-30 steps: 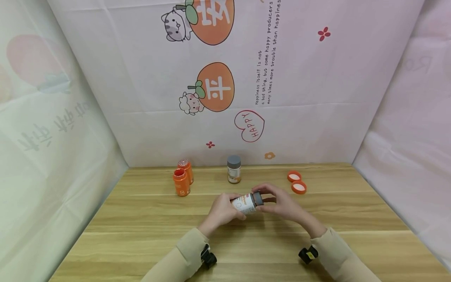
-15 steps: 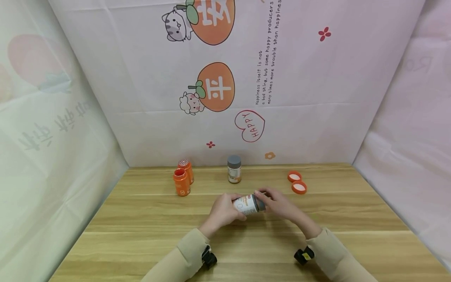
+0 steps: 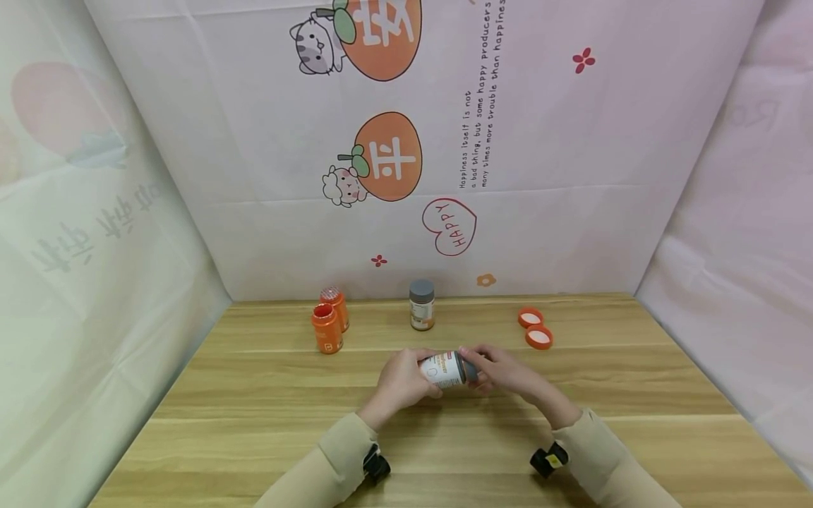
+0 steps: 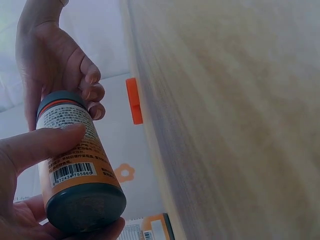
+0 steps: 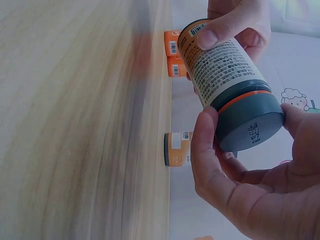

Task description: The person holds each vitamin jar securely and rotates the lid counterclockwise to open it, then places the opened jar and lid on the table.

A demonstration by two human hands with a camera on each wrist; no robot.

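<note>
My left hand grips a white-and-orange pill bottle, tilted nearly on its side above the table with its cap end toward the right. The left thumb lies across the printed label, seen in the left wrist view beside the barcode. My right hand holds the bottle's grey cap between thumb and fingers. An orange ring shows between cap and bottle body in the right wrist view.
Behind the hands stands another grey-capped bottle. Two orange bottles, a front one without a cap and one behind, stand at the left. Two orange caps lie upturned on the wooden table at the right, before a printed cloth backdrop.
My right hand has moved in closer on the cap, its fingers now folded over it. The bottle has shifted slightly right in the left hand's grip. Everything else stayed put.
</note>
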